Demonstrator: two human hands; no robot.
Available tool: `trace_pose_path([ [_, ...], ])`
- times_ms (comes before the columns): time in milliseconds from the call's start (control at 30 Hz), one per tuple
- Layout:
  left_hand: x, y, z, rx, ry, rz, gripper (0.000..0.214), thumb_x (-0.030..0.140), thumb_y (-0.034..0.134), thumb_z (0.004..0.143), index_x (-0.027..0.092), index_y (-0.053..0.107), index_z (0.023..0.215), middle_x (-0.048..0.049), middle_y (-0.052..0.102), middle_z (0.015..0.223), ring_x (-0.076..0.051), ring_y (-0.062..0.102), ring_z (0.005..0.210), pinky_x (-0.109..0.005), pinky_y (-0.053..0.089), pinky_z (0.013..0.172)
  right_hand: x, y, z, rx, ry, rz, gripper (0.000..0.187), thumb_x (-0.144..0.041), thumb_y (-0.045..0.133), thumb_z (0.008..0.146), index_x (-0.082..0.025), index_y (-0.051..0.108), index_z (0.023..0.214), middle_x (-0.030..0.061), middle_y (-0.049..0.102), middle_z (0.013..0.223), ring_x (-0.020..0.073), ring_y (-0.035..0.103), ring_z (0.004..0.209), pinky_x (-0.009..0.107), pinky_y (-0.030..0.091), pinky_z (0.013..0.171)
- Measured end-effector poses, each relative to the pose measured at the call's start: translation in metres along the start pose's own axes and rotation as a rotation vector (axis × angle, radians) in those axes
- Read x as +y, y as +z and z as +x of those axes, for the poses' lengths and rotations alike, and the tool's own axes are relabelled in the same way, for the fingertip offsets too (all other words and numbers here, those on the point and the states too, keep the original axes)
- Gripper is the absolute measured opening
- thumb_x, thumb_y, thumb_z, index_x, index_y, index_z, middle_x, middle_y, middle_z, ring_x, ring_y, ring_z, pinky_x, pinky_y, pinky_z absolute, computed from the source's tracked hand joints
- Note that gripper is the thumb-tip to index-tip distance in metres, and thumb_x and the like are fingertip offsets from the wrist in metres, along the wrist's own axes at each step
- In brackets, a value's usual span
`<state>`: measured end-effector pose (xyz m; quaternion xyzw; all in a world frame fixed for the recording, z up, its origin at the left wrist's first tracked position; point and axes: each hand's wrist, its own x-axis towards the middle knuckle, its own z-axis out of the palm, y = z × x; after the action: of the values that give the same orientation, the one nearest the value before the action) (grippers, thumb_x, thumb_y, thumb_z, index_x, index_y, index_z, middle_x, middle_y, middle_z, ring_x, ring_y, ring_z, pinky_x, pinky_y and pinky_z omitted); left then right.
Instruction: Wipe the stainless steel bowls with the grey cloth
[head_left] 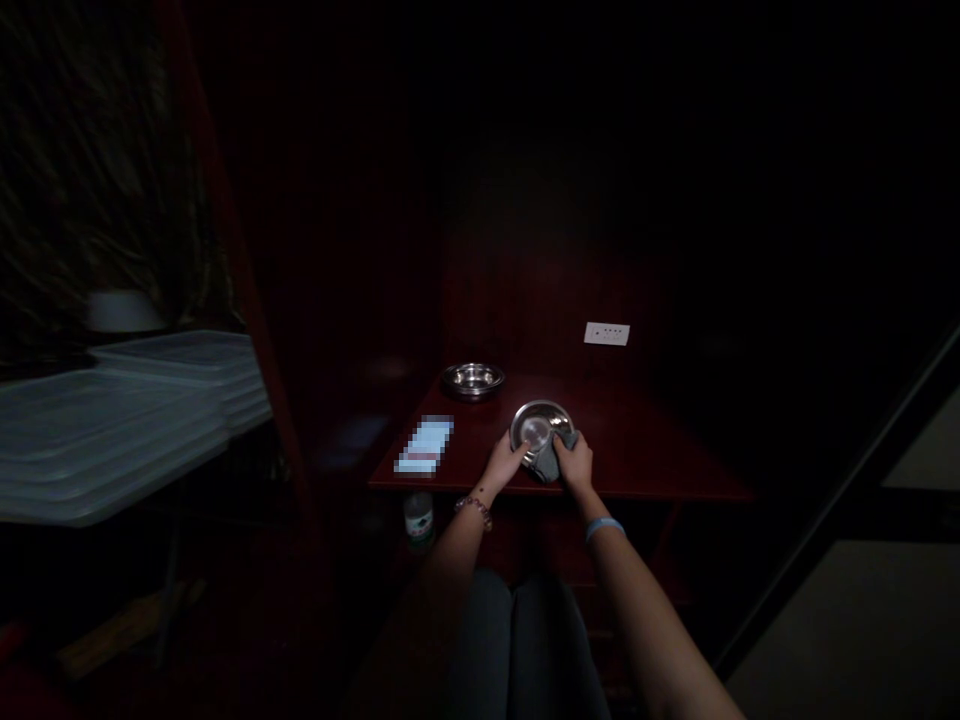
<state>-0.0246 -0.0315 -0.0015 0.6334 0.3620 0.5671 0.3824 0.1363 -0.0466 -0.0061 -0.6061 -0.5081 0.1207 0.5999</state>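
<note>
Dark red wood forms the tabletop [645,465], and both of the person's hands work right at its near edge. The left hand [507,462] grasps a tilted stainless steel dish [537,424], its fingers curled over the rim. The right hand [574,462] is clenched around a grey cloth [548,462], pressing it against the dish's lower side.

Two steel dishes are on the tabletop. The second steel dish [472,378] sits apart at about 11 o'clock from the hands, its shiny bowl facing up; I can't make out anything inside it. A flat rectangular item [424,446], blurred beyond naming, lies at 9 o'clock near the front edge. Open tabletop stretches from 12 round to 3 o'clock, toward the right end. One white wall plate [607,333] is fixed on the back wall at 1 o'clock.

Below the near edge stands one bottle [418,518]. Well off at 9 o'clock, beyond a dark upright, is a stack of translucent plastic trays [127,430].
</note>
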Motion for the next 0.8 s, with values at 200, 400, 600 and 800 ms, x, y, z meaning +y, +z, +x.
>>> trace_pose_path([
  [200, -0.003, -0.001, 0.005, 0.007, -0.013, -0.016, 0.039, 0.02, 0.063, 0.073, 0.011, 0.06, 0.111, -0.0121, 0.067, 0.112, -0.024, 0.062, 0.105, -0.043, 0.042, 0.101, 0.001, 0.004, 0.001, -0.003, 0.016, 0.001, 0.021, -0.037, 0.06, 0.074, -0.02, 0.058, 0.086, 0.0091, 0.07, 0.085, 0.0235, 0.066, 0.076, 0.029, 0.048, 0.066],
  [400, -0.012, 0.0, 0.014, 0.035, 0.002, -0.063, 0.039, 0.02, 0.062, 0.073, 0.012, 0.06, 0.111, -0.0124, 0.066, 0.115, -0.024, 0.059, 0.112, -0.042, 0.037, 0.106, -0.004, 0.002, 0.0, -0.029, 0.001, 0.009, 0.021, -0.036, 0.06, 0.074, -0.021, 0.058, 0.089, 0.0073, 0.07, 0.086, 0.022, 0.066, 0.078, 0.027, 0.048, 0.067],
  [600, -0.015, -0.001, 0.015, 0.037, 0.007, -0.05, 0.036, 0.018, 0.058, 0.075, 0.01, 0.059, 0.11, -0.0136, 0.066, 0.115, -0.024, 0.06, 0.11, -0.041, 0.038, 0.106, -0.003, 0.002, 0.002, -0.054, -0.006, 0.045, 0.022, -0.035, 0.06, 0.074, -0.021, 0.06, 0.09, 0.0056, 0.071, 0.088, 0.0193, 0.065, 0.078, 0.026, 0.048, 0.07],
  [800, -0.011, -0.001, 0.013, 0.045, 0.02, -0.02, 0.037, 0.016, 0.057, 0.075, 0.011, 0.059, 0.111, -0.0125, 0.066, 0.116, -0.022, 0.06, 0.11, -0.039, 0.039, 0.105, -0.002, 0.002, 0.003, -0.066, -0.011, 0.058, 0.027, -0.035, 0.06, 0.074, -0.018, 0.062, 0.094, 0.0055, 0.071, 0.09, 0.0176, 0.065, 0.077, 0.024, 0.047, 0.069],
])
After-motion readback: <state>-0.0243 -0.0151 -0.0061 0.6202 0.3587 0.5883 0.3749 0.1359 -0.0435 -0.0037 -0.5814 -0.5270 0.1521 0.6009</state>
